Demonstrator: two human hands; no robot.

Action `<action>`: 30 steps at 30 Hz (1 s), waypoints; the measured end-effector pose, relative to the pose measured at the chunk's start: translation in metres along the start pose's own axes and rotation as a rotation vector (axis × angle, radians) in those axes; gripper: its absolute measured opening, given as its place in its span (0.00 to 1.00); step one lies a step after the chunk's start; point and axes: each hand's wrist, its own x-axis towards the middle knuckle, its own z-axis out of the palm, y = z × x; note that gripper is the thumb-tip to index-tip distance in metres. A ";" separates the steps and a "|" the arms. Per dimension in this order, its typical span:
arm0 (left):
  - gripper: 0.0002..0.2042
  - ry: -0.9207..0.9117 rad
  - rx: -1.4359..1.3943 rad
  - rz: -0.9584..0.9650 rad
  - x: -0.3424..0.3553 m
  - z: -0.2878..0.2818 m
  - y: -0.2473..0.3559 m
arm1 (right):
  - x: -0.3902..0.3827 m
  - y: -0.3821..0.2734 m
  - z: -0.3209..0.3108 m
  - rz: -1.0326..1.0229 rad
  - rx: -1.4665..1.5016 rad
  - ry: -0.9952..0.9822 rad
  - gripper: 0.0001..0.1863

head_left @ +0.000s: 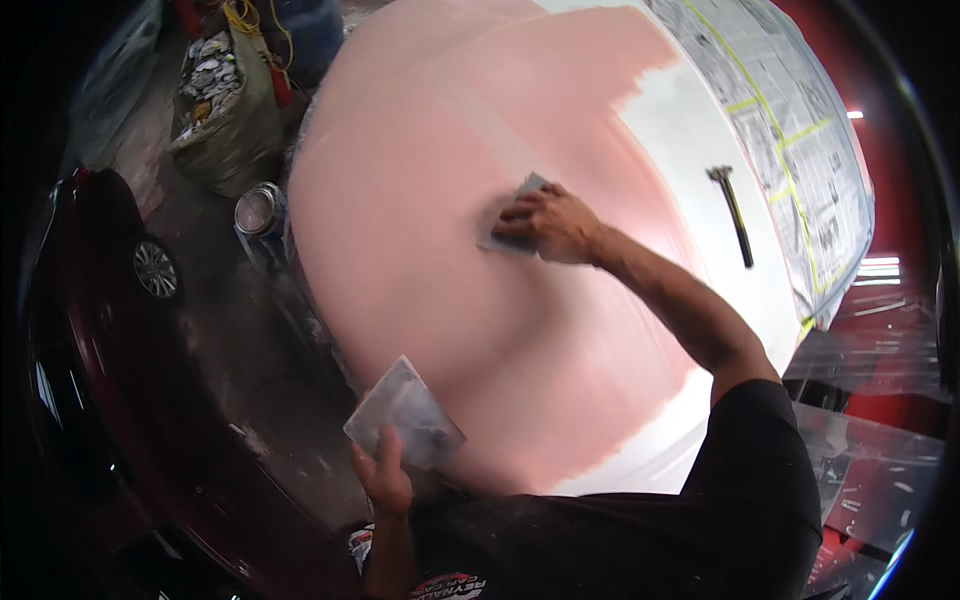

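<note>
Right hand (552,226) covering most of a grey pad (534,184), some fingers of the left hand (386,482) hidden under a pale square board (405,405), pink panel (400,230) cut off at the top, contents (209,75) of a bag (232,155) too small to tell

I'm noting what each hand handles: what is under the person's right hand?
Edges of a grey sheet show under the right hand, over the pink panel. The hand hides the sheet's middle, and the surface directly beneath it cannot be seen.
</note>
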 end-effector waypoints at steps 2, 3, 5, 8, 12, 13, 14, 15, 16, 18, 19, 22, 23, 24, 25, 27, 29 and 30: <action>0.23 0.004 -0.037 0.003 -0.022 0.007 0.003 | -0.062 -0.024 0.025 -0.006 -0.014 0.059 0.27; 0.23 -0.004 -0.050 0.008 -0.028 0.011 0.004 | -0.095 -0.029 0.046 -0.022 -0.047 0.101 0.29; 0.23 -0.005 -0.063 -0.002 -0.049 0.014 0.006 | -0.155 -0.048 0.059 -0.036 -0.033 -0.016 0.30; 0.23 -0.085 0.103 0.168 -0.068 0.008 -0.008 | -0.235 -0.072 0.074 0.004 0.010 -0.009 0.33; 0.23 -0.090 -0.052 0.110 -0.098 0.033 -0.003 | -0.327 -0.098 0.114 0.027 0.013 0.040 0.36; 0.23 -0.092 -0.054 0.105 -0.105 0.036 -0.004 | -0.346 -0.104 0.125 0.051 0.016 0.035 0.37; 0.24 -0.099 -0.062 0.095 -0.110 0.039 -0.006 | -0.366 -0.111 0.135 0.075 0.018 0.029 0.38; 0.24 -0.112 -0.060 0.084 -0.104 0.036 -0.002 | -0.373 -0.120 0.141 0.106 0.029 0.028 0.38; 0.25 -0.112 -0.067 0.071 -0.110 0.037 -0.005 | -0.389 -0.126 0.147 0.134 0.051 -0.002 0.38; 0.23 -0.080 -0.156 -0.049 -0.116 0.050 0.000 | -0.416 -0.136 0.159 0.171 0.074 0.012 0.38; 0.22 -0.062 -0.197 -0.108 -0.121 0.056 0.005 | -0.425 -0.142 0.165 0.187 0.088 0.022 0.37; 0.23 -0.114 -0.362 -0.147 -0.119 0.065 0.001 | -0.435 -0.148 0.157 0.231 0.066 -0.048 0.35; 0.23 -0.118 -0.389 -0.184 -0.113 0.065 -0.005 | -0.435 -0.153 0.147 0.249 0.098 -0.077 0.34; 0.21 -0.180 -0.402 -0.197 -0.102 0.062 -0.012 | -0.426 -0.160 0.133 0.313 0.108 -0.060 0.34; 0.18 -0.225 -0.419 -0.214 -0.097 0.061 -0.018 | -0.414 -0.165 0.102 0.360 0.121 -0.055 0.35; 0.15 -0.291 -0.508 -0.351 -0.082 0.076 -0.021 | -0.374 -0.175 0.056 0.361 0.367 0.226 0.39; 0.14 -0.179 -0.501 -0.379 -0.074 0.088 -0.034 | -0.318 -0.205 0.024 0.128 0.689 0.436 0.46; 0.14 -0.130 -0.508 -0.398 -0.063 0.089 -0.036 | -0.291 -0.222 0.022 -0.090 0.708 0.504 0.44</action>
